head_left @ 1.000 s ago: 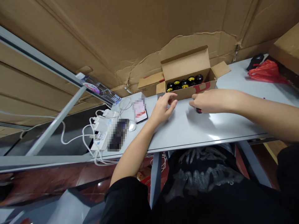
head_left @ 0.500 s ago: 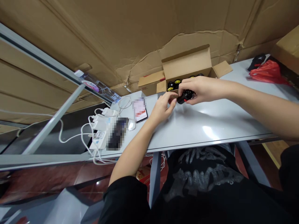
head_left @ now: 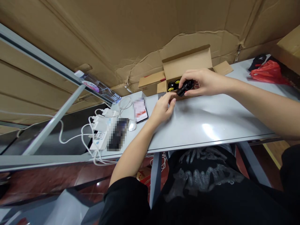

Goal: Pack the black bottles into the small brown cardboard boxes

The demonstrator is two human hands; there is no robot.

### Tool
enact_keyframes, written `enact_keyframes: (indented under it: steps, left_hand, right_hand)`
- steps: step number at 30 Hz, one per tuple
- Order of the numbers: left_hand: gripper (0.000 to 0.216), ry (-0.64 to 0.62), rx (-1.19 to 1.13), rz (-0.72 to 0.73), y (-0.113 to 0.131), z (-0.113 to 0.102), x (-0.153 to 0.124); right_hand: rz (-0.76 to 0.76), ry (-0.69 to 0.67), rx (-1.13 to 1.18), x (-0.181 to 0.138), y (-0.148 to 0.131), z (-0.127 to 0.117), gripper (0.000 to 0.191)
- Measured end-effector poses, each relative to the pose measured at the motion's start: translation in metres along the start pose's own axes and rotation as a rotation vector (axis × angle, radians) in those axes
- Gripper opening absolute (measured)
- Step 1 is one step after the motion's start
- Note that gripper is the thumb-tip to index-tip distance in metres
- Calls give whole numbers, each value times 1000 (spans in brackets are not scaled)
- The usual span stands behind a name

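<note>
My right hand (head_left: 199,82) is closed around a short black cylindrical item (head_left: 185,88), which has a small red detail. It holds the item tilted at the front edge of an open cardboard box (head_left: 192,72). Inside the box are several black round items (head_left: 172,85), some with yellow rings; my right hand hides part of them. My left hand (head_left: 164,106) rests on the table at the box's front left corner. Its thumb and fingers are apart, with nothing visible between them, and the fingertips are close to the black item.
To the left on the white table (head_left: 211,118) lie a phone (head_left: 142,112), a dark blurred-out device (head_left: 117,134), and a power strip (head_left: 100,139) with white cables. A water bottle (head_left: 98,87) leans behind them. At the far right sits a red plastic bag (head_left: 269,72).
My right hand has lifted the black item slightly up and back toward the box, away from my left fingertips. My left hand has hardly moved.
</note>
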State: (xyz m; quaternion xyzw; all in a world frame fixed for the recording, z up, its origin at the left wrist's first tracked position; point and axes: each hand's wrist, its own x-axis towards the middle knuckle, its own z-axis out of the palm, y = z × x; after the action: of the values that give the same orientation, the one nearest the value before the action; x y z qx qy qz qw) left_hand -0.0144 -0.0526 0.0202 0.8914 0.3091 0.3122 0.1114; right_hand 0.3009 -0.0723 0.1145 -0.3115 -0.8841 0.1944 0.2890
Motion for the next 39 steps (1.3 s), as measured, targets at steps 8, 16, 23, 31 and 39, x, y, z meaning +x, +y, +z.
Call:
enact_keyframes:
  steps: [8,16,23,31,39]
  left_hand:
    - [29,-25,-3,-55,4,-3,1]
    - [25,-41,-30,-137,10,-5,3]
    - [19,-11,-32,-313,14,-6,3]
    - [27,-67,42,-497,20,-11,9]
    - [19,11,78,-496,0,-2,3]
  right_hand:
    - [169,59,53,-5,1,-22,38]
    - [270,166,66,-8,4,-44,49]
    - [366,218,85,-11,-7,-51,46]
    - [345,180,32,-12,7,-56,39]
    - [262,174,-66,-7,18,-54,44]
